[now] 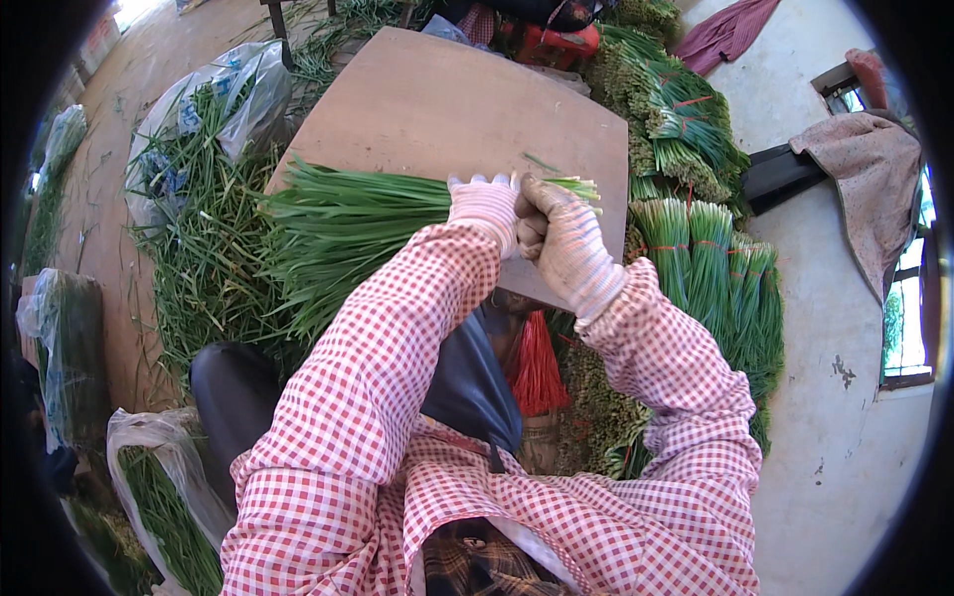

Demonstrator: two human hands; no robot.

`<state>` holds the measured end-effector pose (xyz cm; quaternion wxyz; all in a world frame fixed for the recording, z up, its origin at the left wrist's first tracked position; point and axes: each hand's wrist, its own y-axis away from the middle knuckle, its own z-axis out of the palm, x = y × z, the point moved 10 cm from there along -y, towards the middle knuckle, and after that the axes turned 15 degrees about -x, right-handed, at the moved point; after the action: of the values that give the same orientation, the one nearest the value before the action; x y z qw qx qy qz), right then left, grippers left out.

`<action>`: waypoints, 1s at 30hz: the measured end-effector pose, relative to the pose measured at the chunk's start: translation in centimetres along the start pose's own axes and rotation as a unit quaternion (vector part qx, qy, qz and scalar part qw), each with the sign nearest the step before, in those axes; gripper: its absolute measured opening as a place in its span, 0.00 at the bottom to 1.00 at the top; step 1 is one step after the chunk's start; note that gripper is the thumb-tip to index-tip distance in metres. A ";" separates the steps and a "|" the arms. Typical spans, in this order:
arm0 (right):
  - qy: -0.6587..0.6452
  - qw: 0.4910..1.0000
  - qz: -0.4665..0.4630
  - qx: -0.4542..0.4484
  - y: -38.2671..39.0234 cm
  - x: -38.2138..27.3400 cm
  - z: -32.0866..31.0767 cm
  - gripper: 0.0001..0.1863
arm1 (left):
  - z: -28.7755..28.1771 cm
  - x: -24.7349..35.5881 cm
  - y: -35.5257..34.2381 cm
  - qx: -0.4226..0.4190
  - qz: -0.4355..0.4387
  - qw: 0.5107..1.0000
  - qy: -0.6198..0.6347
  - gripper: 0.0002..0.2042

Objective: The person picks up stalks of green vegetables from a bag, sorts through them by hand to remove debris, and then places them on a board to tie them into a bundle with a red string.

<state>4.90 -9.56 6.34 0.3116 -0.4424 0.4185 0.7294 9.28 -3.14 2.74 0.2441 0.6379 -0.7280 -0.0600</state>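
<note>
While both gloved hands clamp one bunch of chives (pixel 348 214) on board (pixel 447 104), left hand (pixel 484 207) and right hand (pixel 566 243) close together near cut ends, I judge work midway: tied bundles (pixel 706 263) stacked right, loose greens (pixel 199 248) left.

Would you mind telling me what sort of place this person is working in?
Probably a produce-bundling spot with a bare concrete floor. Both gloved hands, left hand and right hand, grip a bunch of chives over a wooden board; tied bundles lie at the right, bags of loose greens at the left.
</note>
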 end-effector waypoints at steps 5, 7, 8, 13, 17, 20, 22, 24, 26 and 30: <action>0.074 0.996 -0.023 -0.044 4.8 0.8 0.1 0.14 | 0.3 0.3 0.2 -0.071 -0.004 0.997 0.010 0.40; 0.119 0.989 -0.069 -0.047 6.8 1.6 -0.5 0.15 | 0.1 0.9 0.5 -0.065 0.002 0.998 -0.005 0.41; 0.132 0.979 -0.130 -0.082 8.2 2.3 -0.5 0.15 | -0.3 1.5 1.3 -0.060 0.004 0.998 -0.019 0.41; 0.038 0.988 -0.104 -0.111 7.0 14.1 -3.0 0.14 | 0.7 2.7 0.9 -0.015 -0.004 0.997 -0.080 0.46; -0.045 0.977 -0.182 -0.106 7.3 14.1 -4.1 0.13 | 0.6 4.5 1.3 -0.039 -0.021 0.991 -0.127 0.43; -0.272 0.943 -0.177 -0.071 10.5 14.0 -4.8 0.17 | -0.6 4.3 2.7 0.015 -0.015 0.988 -0.153 0.44; -0.244 0.952 -0.176 -0.053 12.8 13.4 -5.5 0.33 | -2.8 6.0 4.8 0.080 -0.010 0.978 -0.191 0.45; -0.168 0.962 -0.214 -0.007 14.8 11.6 -6.8 0.39 | -6.1 8.7 6.8 0.177 0.047 0.977 -0.108 0.47; -0.047 0.951 -0.292 0.094 15.0 11.0 -9.7 0.54 | -7.6 13.7 9.0 0.204 0.245 0.938 0.134 0.44; 0.192 0.873 -0.399 0.206 22.0 0.1 -10.4 0.65 | -8.1 22.4 13.5 -0.141 0.506 0.586 0.617 0.32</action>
<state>-9.30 -28.79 10.98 0.5734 -0.6289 0.3991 0.3413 -0.90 -20.40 21.45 0.7125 0.0076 -0.5901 0.3796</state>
